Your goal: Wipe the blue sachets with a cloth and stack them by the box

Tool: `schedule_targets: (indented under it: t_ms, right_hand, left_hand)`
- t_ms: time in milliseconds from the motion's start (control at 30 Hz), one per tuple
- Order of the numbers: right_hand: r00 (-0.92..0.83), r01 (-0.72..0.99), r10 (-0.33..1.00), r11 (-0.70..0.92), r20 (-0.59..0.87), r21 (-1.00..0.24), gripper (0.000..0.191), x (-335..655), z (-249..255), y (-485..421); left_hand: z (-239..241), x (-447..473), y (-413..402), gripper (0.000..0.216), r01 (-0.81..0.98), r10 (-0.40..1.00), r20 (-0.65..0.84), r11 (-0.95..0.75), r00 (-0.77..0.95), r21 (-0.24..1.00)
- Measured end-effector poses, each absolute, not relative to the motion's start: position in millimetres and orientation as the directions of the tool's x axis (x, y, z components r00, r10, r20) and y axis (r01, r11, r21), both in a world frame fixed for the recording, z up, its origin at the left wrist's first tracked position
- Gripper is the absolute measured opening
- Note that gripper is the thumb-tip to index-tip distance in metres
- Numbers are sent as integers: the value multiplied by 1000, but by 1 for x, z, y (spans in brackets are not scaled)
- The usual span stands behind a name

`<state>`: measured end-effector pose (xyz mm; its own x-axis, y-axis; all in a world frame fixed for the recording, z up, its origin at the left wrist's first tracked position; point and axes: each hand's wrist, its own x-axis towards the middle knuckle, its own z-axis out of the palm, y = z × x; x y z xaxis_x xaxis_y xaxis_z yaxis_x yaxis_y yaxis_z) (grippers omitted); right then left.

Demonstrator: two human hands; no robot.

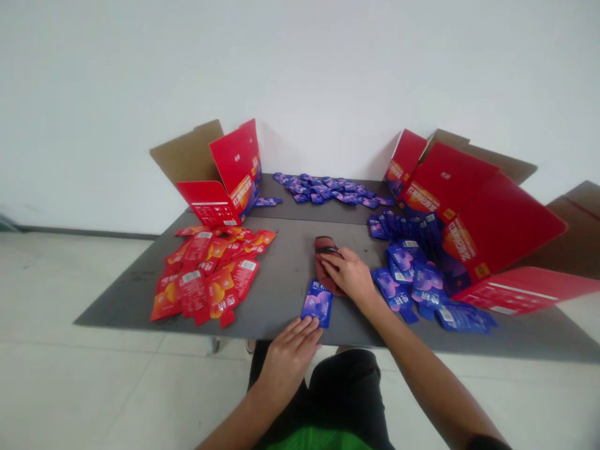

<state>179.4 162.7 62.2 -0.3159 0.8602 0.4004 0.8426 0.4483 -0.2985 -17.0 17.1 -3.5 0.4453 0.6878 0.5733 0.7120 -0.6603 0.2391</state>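
A blue-purple packet (317, 302) lies flat near the front edge of the grey table (285, 281). My left hand (288, 350) rests at that edge with fingers stretched out, fingertips touching the packet's near end. My right hand (349, 272) lies flat, fingers extended, on a dark red object (323, 250) in the middle of the table; I cannot make out what that object is. Neither hand grips anything.
Several red packets (206, 278) are spread at the left. Blue packets (417, 275) lie at the right, more blue ones (328, 187) at the back. An open red carton (220, 181) stands back left; a larger open red carton (473, 219) lies at the right.
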Motion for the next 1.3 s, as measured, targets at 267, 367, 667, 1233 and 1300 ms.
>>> schedule_targets:
  t_ms: [267, 367, 667, 1233, 1300]
  right_hand:
    - [151, 660, 777, 381, 611, -648, 29, 208, 74, 80]
    - [241, 626, 786, 323, 570, -710, 28, 217, 55, 49]
    - [284, 582, 818, 267, 499, -768, 30, 231, 9, 16]
    - [265, 549, 826, 295, 497, -782, 27, 227, 10, 15]
    - [265, 553, 830, 286, 490, -783, 28, 227, 10, 13]
  left_hand:
    - [41, -14, 65, 31, 757, 810, 466, -542, 355, 365]
    - [45, -4, 105, 33, 845, 869, 421, -416, 259, 337]
    - [24, 20, 158, 34, 842, 938, 212, -340, 274, 418]
    - [88, -15, 104, 17, 476, 770, 406, -629, 492, 615]
    - [70, -25, 83, 16, 550, 744, 348, -661, 570, 511]
